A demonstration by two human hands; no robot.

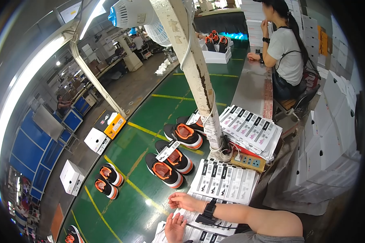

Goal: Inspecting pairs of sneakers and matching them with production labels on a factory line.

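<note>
My right hand [185, 201], with a black watch on its wrist, reaches in from the lower right. Its fingers curl at the left edge of a white label sheet [225, 180] printed with black bars and small shoe pictures. I cannot tell whether they pinch it. My left hand [175, 227] lies just below with fingers spread, flat on more label sheets [198, 234]. Beyond my hands, a pair of black-and-orange shoes [169, 164] with a white tag stands on the green conveyor belt [150, 105].
More shoe pairs sit on the belt [108, 180] [185, 133], beside white boxes [71, 176] and a yellow box [115, 126]. A chipped white pole [194, 69], a power strip [247, 161] and a label stack [251, 129] stand ahead. A seated person [286, 48] works far right by stacked white boxes [332, 133].
</note>
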